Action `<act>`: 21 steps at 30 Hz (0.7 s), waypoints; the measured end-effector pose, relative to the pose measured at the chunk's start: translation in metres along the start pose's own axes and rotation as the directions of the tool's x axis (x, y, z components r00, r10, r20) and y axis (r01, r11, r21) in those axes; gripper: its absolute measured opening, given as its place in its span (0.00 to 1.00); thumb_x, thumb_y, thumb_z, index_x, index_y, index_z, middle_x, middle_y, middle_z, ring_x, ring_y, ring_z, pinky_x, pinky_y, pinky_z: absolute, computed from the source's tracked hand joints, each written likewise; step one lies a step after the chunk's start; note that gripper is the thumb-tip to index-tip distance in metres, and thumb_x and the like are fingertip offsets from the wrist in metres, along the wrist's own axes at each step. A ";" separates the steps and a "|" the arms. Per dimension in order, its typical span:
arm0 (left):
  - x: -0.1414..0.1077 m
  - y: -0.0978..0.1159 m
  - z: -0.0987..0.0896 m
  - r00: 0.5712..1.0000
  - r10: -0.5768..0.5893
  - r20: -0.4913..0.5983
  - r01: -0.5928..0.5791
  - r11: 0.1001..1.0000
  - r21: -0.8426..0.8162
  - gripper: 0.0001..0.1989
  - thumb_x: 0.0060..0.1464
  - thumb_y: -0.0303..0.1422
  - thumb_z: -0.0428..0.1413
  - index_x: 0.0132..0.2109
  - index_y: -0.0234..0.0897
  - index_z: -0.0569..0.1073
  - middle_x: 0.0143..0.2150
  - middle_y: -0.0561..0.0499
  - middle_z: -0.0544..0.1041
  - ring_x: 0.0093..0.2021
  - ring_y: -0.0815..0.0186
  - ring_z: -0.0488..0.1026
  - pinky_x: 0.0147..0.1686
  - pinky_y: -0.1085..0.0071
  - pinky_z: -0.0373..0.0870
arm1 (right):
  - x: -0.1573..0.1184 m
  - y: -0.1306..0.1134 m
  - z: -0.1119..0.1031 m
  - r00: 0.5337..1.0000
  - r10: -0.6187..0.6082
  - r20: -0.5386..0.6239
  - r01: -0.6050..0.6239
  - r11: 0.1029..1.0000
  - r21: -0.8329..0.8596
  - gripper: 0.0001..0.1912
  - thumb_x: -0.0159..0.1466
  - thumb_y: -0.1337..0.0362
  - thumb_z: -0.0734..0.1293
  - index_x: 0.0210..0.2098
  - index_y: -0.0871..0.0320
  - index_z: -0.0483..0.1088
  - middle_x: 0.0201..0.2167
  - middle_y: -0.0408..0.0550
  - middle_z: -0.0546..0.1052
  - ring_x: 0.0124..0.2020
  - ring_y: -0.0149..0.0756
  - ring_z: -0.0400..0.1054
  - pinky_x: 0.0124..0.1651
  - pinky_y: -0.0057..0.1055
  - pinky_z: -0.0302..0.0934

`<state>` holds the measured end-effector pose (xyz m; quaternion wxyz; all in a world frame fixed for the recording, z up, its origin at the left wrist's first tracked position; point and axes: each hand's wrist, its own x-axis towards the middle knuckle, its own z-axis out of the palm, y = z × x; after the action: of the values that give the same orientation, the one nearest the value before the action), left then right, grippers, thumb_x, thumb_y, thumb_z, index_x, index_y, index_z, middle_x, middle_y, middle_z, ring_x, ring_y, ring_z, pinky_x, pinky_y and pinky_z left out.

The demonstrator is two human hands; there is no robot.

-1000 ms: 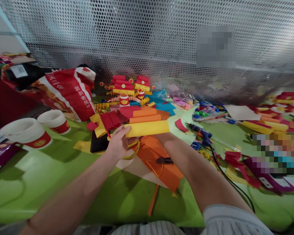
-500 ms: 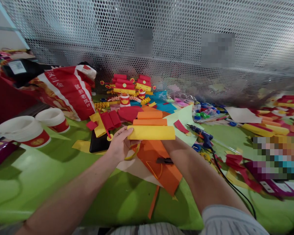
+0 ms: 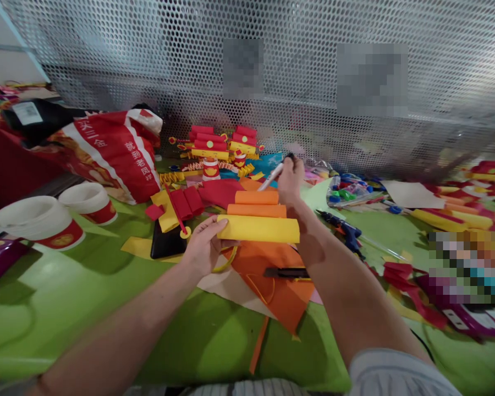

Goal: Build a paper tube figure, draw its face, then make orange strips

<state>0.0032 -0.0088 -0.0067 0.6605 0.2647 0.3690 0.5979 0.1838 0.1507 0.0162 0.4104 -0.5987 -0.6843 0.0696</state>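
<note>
My left hand point(image 3: 204, 245) pinches the left end of a paper craft point(image 3: 258, 228), with a wide yellow roll in front and two orange rolls stepped behind it. Beyond the craft, my right hand point(image 3: 291, 177) is closed around a white pen point(image 3: 272, 176) that slants down to the left; a dark end shows by the fingers. Below the craft lie orange paper sheets point(image 3: 289, 308) and a dark craft knife point(image 3: 286, 273), partly hidden by my right forearm. Finished red and yellow paper hats point(image 3: 209, 144) stand at the back.
Two paper cups point(image 3: 61, 234) and a red snack bag point(image 3: 115, 148) stand on the left. A glue gun point(image 3: 342, 228) lies right of my forearm. Red scraps point(image 3: 412, 286) and yellow paper rolls point(image 3: 441, 218) are farther right. A perforated metal panel point(image 3: 297, 77) closes the back.
My right hand, earlier hidden behind the yellow roll, has reached forward and now shows above the craft with a white pen. The craft has shifted slightly right and down in my left hand.
</note>
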 end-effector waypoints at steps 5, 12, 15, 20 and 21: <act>0.003 -0.008 0.001 0.999 -0.025 -0.043 0.026 0.999 0.030 0.06 0.38 0.30 0.63 0.26 0.36 0.73 0.30 0.51 0.77 0.29 0.66 0.75 0.27 0.71 0.75 | -0.011 0.021 -0.037 0.827 0.411 -0.383 -0.160 0.826 0.541 0.16 0.64 0.63 0.46 0.47 0.54 0.58 0.32 0.43 0.67 0.29 0.30 0.69 0.31 0.29 0.65; 0.004 -0.015 0.001 0.999 0.042 -0.031 -0.040 0.996 0.080 0.08 0.36 0.32 0.64 0.26 0.38 0.72 0.35 0.48 0.79 0.40 0.58 0.77 0.33 0.67 0.74 | -0.080 0.015 -0.084 0.869 0.368 -0.332 0.019 0.645 0.764 0.07 0.60 0.59 0.56 0.38 0.50 0.59 0.25 0.37 0.65 0.15 0.25 0.58 0.19 0.26 0.57; 0.002 -0.019 0.001 0.996 0.089 0.008 -0.089 0.988 0.125 0.08 0.37 0.33 0.64 0.28 0.38 0.74 0.35 0.48 0.79 0.40 0.58 0.76 0.35 0.67 0.72 | -0.109 0.009 -0.082 0.934 0.311 -0.177 -0.030 0.563 0.826 0.09 0.60 0.56 0.60 0.39 0.52 0.63 0.24 0.36 0.66 0.13 0.23 0.55 0.17 0.24 0.52; 0.001 -0.031 -0.004 0.991 0.112 0.074 -0.134 0.809 0.572 0.11 0.44 0.39 0.58 0.28 0.34 0.75 0.25 0.50 0.75 0.28 0.64 0.72 0.27 0.71 0.66 | -0.137 0.007 -0.070 0.959 0.274 -0.069 -0.076 0.484 0.872 0.15 0.54 0.52 0.69 0.35 0.55 0.67 0.20 0.36 0.66 0.15 0.22 0.57 0.18 0.24 0.52; 0.002 -0.032 -0.006 0.990 0.114 0.081 -0.139 0.752 0.644 0.12 0.45 0.40 0.57 0.27 0.34 0.75 0.22 0.52 0.73 0.26 0.66 0.70 0.25 0.72 0.63 | -0.141 0.007 -0.069 0.962 0.261 -0.074 -0.060 0.469 0.881 0.15 0.53 0.53 0.71 0.33 0.55 0.68 0.18 0.35 0.66 0.15 0.22 0.57 0.18 0.24 0.52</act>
<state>0.0175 -0.0122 -0.0359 0.4931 0.5118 0.5217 0.4719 0.2259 0.0021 -0.0101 0.7141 -0.3731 -0.4500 0.3851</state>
